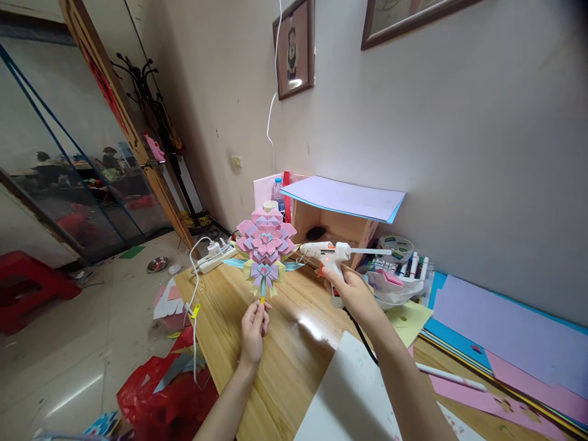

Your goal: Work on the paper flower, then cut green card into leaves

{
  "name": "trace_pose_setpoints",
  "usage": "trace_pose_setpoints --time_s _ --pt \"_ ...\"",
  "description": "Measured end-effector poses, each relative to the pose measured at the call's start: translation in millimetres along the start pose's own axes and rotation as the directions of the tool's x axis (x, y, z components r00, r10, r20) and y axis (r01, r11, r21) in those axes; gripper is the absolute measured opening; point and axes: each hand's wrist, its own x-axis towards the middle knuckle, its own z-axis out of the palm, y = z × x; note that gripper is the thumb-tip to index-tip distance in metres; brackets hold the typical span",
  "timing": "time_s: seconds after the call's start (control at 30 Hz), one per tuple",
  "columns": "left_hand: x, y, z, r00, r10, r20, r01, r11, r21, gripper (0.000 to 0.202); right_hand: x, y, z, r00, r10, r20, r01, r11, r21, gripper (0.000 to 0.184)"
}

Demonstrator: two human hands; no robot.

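My left hand pinches the bottom stem of a folded paper flower and holds it upright above the wooden table. The flower is pink and purple with yellow and blue leaves. My right hand grips the handle of a white glue gun. Its nozzle points left, close to the flower's right side, and a red light glows on its body. A black cord runs from the gun down along my right forearm.
A wooden box topped with paper sheets stands by the wall, with a tray of markers beside it. Coloured paper sheets cover the table's right end. A power strip lies at the far corner. A red bag sits on the floor.
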Motion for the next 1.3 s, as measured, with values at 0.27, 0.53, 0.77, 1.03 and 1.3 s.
trace_pose_setpoints --time_s 0.27,0.53,0.77,1.03,1.3 --pt "1 0 0.6 1.000 0.001 -0.006 0.000 1.000 0.004 0.029 -6 -12 -23 0.998 0.056 -0.024 -0.054 0.997 0.063 0.041" --pt "0 1 1.2 1.000 0.012 0.007 -0.012 1.000 0.022 0.030 -14 -20 -10 0.991 -0.028 0.129 0.021 0.998 0.055 0.036" --pt "0 1 0.3 0.999 0.036 0.029 -0.038 0.997 0.064 0.029 -15 -25 0 0.994 -0.044 0.104 0.044 0.999 0.000 0.033" --pt "0 0 0.7 0.999 0.034 0.021 -0.035 0.997 0.063 0.030 -19 -29 -4 0.988 -0.041 0.148 0.048 0.998 -0.043 0.031" --pt "-1 1 0.6 0.999 0.034 0.023 -0.035 0.998 0.055 0.030 -17 -26 -2 0.994 -0.027 0.110 0.031 0.999 -0.029 0.030"
